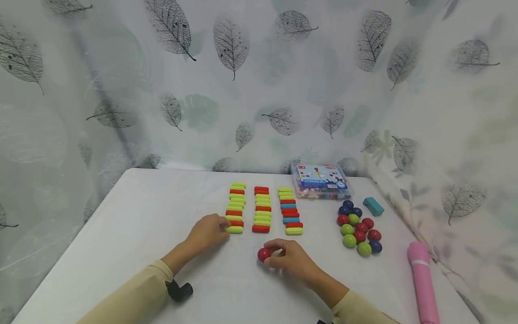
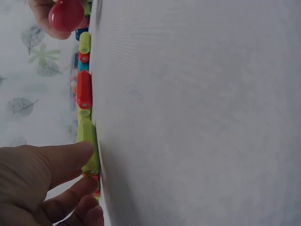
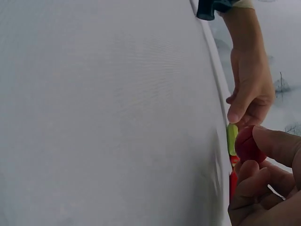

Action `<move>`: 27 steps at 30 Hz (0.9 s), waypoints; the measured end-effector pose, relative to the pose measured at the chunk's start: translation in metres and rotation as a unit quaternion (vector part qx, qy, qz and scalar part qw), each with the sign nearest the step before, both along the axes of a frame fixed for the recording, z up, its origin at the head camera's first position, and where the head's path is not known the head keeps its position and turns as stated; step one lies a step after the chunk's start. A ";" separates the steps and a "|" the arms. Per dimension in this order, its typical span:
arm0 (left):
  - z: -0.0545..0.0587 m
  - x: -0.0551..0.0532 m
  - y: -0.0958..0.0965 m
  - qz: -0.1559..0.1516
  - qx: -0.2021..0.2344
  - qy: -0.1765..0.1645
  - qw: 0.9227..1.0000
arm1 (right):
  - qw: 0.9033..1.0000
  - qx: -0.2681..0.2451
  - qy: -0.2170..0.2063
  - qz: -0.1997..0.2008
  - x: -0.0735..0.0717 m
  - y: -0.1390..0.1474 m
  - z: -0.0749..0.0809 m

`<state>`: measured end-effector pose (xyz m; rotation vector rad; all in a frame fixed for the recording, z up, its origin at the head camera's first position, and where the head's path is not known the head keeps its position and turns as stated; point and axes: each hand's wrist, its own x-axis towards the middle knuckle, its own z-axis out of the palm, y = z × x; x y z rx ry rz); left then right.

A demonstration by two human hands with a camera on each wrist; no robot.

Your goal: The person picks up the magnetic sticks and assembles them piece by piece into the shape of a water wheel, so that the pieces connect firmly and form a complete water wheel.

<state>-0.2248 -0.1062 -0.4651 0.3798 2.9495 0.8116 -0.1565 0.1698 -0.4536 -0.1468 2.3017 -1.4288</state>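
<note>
My right hand (image 1: 293,263) pinches a shiny red ball (image 1: 264,255) between thumb and fingertips, just above the white table; the ball also shows in the right wrist view (image 3: 249,145). My left hand (image 1: 208,234) is at the near end of the left column of short sticks. Its thumb and fingers pinch the left end of the nearest yellow-green stick (image 1: 234,230), seen closer in the left wrist view (image 2: 89,146). Beside that column lie a middle column of red and yellow-green sticks (image 1: 262,209) and a right column with some blue sticks (image 1: 291,220).
Right of the columns sits a cluster of red, green and dark blue balls (image 1: 359,237). A clear plastic box (image 1: 321,182) with a printed label stands at the back, near a teal block (image 1: 373,206). A pink roll (image 1: 422,281) lies along the right edge. Leaf-patterned sheeting (image 1: 259,90) hangs behind.
</note>
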 end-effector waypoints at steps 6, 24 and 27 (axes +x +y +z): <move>0.001 0.003 0.002 -0.014 -0.008 0.018 1.000 | 1.000 0.009 -0.018 -0.013 0.005 -0.005 -0.005; 0.001 0.061 0.010 -0.114 0.107 -0.067 0.985 | 0.999 0.004 -0.017 -0.031 0.008 -0.011 -0.011; 0.000 0.063 0.014 -0.107 0.114 -0.071 0.985 | 1.000 0.002 -0.014 -0.024 0.009 -0.011 -0.010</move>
